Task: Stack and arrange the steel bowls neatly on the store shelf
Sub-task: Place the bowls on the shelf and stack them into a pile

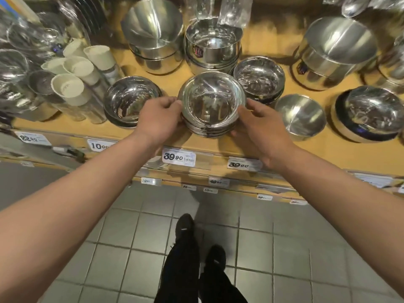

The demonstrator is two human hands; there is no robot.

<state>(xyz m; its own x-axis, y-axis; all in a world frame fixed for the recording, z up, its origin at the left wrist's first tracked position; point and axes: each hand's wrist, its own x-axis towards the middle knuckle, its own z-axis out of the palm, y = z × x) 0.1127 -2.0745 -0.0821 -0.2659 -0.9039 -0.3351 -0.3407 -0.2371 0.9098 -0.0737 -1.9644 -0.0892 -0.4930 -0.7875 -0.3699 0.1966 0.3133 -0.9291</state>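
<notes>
On the yellow wooden store shelf [273, 147], a low stack of shiny steel bowls [132, 100] sits just left, another stack of wrapped steel bowls [259, 78] behind right, a single matte steel bowl [299, 115] to the right, tall steel pots [153, 33] at the back and cream plastic cups [70, 89] far left. White price tags [178, 158] line the shelf edge. The central stack of nested round steel bowls [211, 106] stands near the front edge, between both hands. The left hand [160, 120] grips its left rim with curled fingers; the right hand [261, 125] cups its right side, fingers curved against it, both forearms stretched forward
</notes>
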